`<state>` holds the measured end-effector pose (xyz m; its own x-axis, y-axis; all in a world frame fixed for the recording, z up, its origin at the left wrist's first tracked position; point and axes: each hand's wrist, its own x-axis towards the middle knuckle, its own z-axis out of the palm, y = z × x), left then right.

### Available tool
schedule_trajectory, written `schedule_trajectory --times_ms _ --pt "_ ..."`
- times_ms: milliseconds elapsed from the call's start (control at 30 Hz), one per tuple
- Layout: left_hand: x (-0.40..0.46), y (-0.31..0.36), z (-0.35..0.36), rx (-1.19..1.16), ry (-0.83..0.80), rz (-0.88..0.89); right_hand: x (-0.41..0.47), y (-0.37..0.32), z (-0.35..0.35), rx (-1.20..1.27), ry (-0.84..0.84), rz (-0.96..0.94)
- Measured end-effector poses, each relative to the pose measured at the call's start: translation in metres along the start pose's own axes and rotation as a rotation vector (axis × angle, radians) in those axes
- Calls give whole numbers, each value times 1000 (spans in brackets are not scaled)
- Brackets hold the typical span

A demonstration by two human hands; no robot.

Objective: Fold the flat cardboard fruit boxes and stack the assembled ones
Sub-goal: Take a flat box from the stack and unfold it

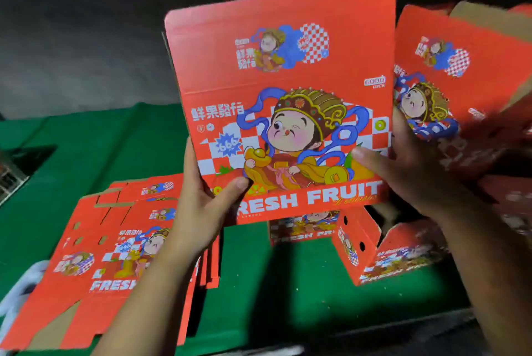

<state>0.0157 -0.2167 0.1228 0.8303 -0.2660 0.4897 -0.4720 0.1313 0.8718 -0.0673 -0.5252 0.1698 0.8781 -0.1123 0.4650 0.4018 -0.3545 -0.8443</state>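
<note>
We hold one red fruit box (285,102) up in front of us, above the green surface (86,160), with its printed face toward us and its top flap standing straight up; it looks only partly formed, though its back side is hidden from us. Our left hand (201,206) has its grip closed on the lower left corner, thumb on the print and fingers behind, and our right hand (408,171) clamps the lower right edge the same way, thumb across the picture. From here we judge the main risk to be a crooked fold: with both grips low on the panel, the tall flap could swing or crease off its score line when we push the sides in. The box could also slip toward the assembled boxes (359,246) just below it and knock them askew, since those lie tilted on the surface. A third worry is the stack of flat boxes (115,255) at lower left, which overhangs the near edge of the surface and could slide off if our forearm brushes it. Counting: one box in hand, at least two assembled ones below it, one more red box (449,68) raised at the right whose state is blurred, and a flat stack of several sheets that we cannot count exactly.
</note>
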Motion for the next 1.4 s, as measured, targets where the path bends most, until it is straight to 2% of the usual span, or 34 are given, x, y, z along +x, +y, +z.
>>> schedule_trajectory --times_ms 67,133,233,300,367,433,500,567,633,667,733,800,900,1000,1067,1133,1167,1233,1300,1333,1400 --pt "31 -4 21 40 -39 79 15 8 -9 -93 212 -28" --pt "60 -16 48 114 -48 108 36 31 -23 -167 393 35" --pt "86 -43 85 337 -108 -42 57 81 -36 -223 479 299" --pt "99 -61 97 496 -166 -126 54 103 -37 -239 468 480" --pt "110 -69 99 529 -224 -149 47 113 -34 -262 454 546" --pt "113 -67 103 440 -282 -150 40 108 -22 -369 564 530" --pt "103 -63 113 284 -211 -158 32 94 -2 -451 731 412" --pt "82 -59 122 335 44 -126 20 80 26 -485 782 278" --pt "58 -58 125 456 311 -54 8 74 51 -563 725 134" --pt "45 -56 125 442 366 -42 0 73 65 -599 665 54" --pt "21 -57 121 338 334 -20 -16 71 100 -599 512 -54" --pt "-1 -64 106 314 241 0 -27 69 136 -562 356 -79" --pt "-22 -83 59 253 217 -139 -29 74 181 -530 208 -37" --pt "-45 -109 -7 322 223 -319 -31 87 221 -395 0 138" --pt "-68 -126 -53 478 221 -430 -42 98 258 -285 -200 361" --pt "-93 -142 -96 634 205 -568 -62 112 301 -185 -330 591" --pt "-105 -151 -115 729 148 -642 -73 118 322 -149 -376 682" --pt "-130 -168 -144 969 -60 -821 -91 128 358 -83 -414 816" --pt "-155 -183 -162 1145 -202 -1005 -99 136 386 -20 -370 906" --pt "-168 -189 -167 1200 -266 -1033 -100 140 397 19 -340 951" --pt "-191 -194 -162 1260 -407 -968 -102 147 413 90 -255 1055"
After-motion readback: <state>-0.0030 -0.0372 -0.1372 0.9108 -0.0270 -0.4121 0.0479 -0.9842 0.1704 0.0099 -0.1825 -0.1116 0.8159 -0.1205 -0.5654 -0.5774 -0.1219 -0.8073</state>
